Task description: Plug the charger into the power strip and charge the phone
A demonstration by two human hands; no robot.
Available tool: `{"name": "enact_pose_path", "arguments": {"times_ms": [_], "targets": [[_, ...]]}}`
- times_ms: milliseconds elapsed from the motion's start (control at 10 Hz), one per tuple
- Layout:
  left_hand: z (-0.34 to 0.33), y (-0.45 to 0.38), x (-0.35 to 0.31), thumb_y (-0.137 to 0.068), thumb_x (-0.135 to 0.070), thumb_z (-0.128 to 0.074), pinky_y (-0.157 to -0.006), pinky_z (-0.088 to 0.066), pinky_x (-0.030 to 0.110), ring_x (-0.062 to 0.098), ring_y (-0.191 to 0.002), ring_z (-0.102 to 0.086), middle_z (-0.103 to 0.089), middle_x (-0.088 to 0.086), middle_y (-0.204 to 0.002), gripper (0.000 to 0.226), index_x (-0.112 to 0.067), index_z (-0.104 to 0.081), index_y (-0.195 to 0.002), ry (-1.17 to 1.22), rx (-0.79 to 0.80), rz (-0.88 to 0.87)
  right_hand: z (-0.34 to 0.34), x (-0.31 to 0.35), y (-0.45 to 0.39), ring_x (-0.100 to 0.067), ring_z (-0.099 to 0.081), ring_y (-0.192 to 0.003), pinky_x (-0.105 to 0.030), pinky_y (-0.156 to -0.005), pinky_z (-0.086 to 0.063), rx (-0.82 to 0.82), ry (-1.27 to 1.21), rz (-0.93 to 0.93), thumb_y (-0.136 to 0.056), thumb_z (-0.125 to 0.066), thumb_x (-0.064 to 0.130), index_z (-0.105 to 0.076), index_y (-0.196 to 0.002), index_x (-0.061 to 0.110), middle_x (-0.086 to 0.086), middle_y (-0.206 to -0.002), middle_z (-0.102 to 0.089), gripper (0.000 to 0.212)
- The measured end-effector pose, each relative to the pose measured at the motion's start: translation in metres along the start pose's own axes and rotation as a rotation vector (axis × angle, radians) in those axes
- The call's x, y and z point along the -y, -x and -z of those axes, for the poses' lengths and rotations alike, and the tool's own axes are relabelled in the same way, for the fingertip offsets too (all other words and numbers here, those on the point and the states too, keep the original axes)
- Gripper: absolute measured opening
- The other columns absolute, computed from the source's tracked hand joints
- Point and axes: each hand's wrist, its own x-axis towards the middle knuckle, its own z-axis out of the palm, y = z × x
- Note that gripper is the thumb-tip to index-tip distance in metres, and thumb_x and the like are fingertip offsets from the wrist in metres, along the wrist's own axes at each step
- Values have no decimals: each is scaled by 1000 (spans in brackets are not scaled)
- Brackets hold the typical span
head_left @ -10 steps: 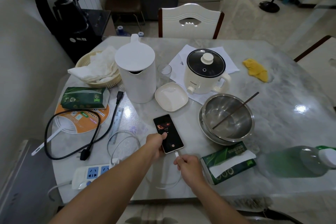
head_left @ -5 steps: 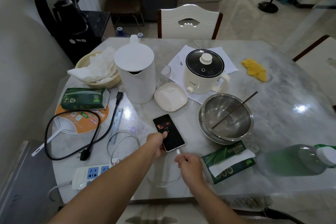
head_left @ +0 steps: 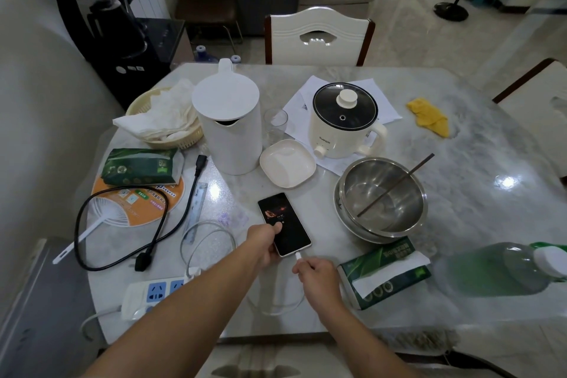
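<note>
A black phone (head_left: 283,221) with a lit screen lies flat on the marble table (head_left: 460,224). My left hand (head_left: 265,244) grips its near left edge, thumb on the screen. My right hand (head_left: 316,275) pinches the white cable plug (head_left: 298,256), which sits in the phone's bottom port. The white cable (head_left: 276,310) loops toward me and runs left to the white charger (head_left: 193,271) plugged into the white power strip (head_left: 150,293) at the table's near left edge. My left forearm hides part of the strip.
A steel bowl (head_left: 383,196) with a chopstick and a green tissue pack (head_left: 385,273) lie right of the phone. A white kettle (head_left: 228,120), small dish (head_left: 287,163) and cooker (head_left: 345,126) stand behind. A black power cord (head_left: 122,224) loops at left. A green bottle (head_left: 503,267) lies at right.
The phone screen's picture has changed and the plug has closed up against the phone's port. Both hands stay in nearly the same place.
</note>
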Motion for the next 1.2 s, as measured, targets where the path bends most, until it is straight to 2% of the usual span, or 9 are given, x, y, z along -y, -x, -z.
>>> {"name": "enact_pose_path", "arguments": {"times_ms": [300,500,600,700,800,900,1000,1100,1200], "targets": [[2,2,4,-96,-6,-58,-52,-49,32,25,-68,-64,-68,16,-95,26,4,-60,-119,-36,-46,-29,-12,-2,-5,-16,-48,-54,-28,-56,-37,10,-8,-68,-84,-57,7,-70,-65,15,1,-55,-55,25],[6,7,5,-98,-10,-56,-53,-49,31,23,-68,-64,-66,10,-84,16,-2,-62,-110,-108,-56,-62,-17,-6,-5,-12,-54,-57,-26,-56,-38,56,22,-59,-86,-55,7,-72,-69,13,3,-59,-61,25],[8,5,8,-94,-19,-62,-64,-57,35,28,-77,-68,-70,12,-87,20,-1,-67,-102,-277,-125,-134,-15,-12,-9,-11,-60,-60,-25,-58,-43,59,103,-59,-90,-54,11,-74,-74,11,1,-62,-67,25],[14,4,11,-87,-34,-67,-72,-60,37,31,-76,-71,-73,12,-83,31,-4,-71,-88,-623,-224,-246,-8,-15,-16,-13,-62,-55,-26,-57,-51,60,166,-75,-91,-57,14,-74,-74,7,-5,-64,-71,25],[15,2,14,-82,-39,-69,-73,-62,44,32,-71,-72,-73,14,-78,37,-2,-68,-82,-770,-255,-292,-1,-11,-20,-16,-62,-48,-22,-47,-52,89,176,-96,-93,-56,12,-71,-70,2,-11,-63,-68,29],[11,8,13,-82,-31,-70,-64,-54,33,28,-75,-67,-68,10,-82,28,-4,-62,-81,-843,-290,-336,1,-6,-23,-16,-64,-45,-25,-47,-56,138,312,-29,-92,-55,12,-70,-71,-2,-10,-58,-65,30],[11,12,11,-83,-17,-64,-57,-40,28,26,-71,-57,-56,7,-74,26,-11,-46,-65,-878,-337,-356,0,-5,-27,-23,-67,-52,-37,-59,-62,178,470,85,-88,-54,15,-66,-64,-1,-14,-56,-64,31],[15,10,12,-79,-5,-57,-46,-33,25,24,-63,-53,-48,3,-61,27,-11,-40,-59,-879,-336,-345,-2,-6,-28,-29,-65,-59,-41,-67,-59,184,603,177,-86,-53,19,-54,-49,6,-14,-54,-60,40],[19,12,10,-78,-2,-52,-45,-33,25,24,-60,-51,-47,4,-60,23,-10,-41,-60,-883,-309,-339,-1,-11,-30,-21,-53,-56,-33,-60,-49,154,679,220,-91,-53,29,-40,-45,18,2,-49,-46,50]]}}
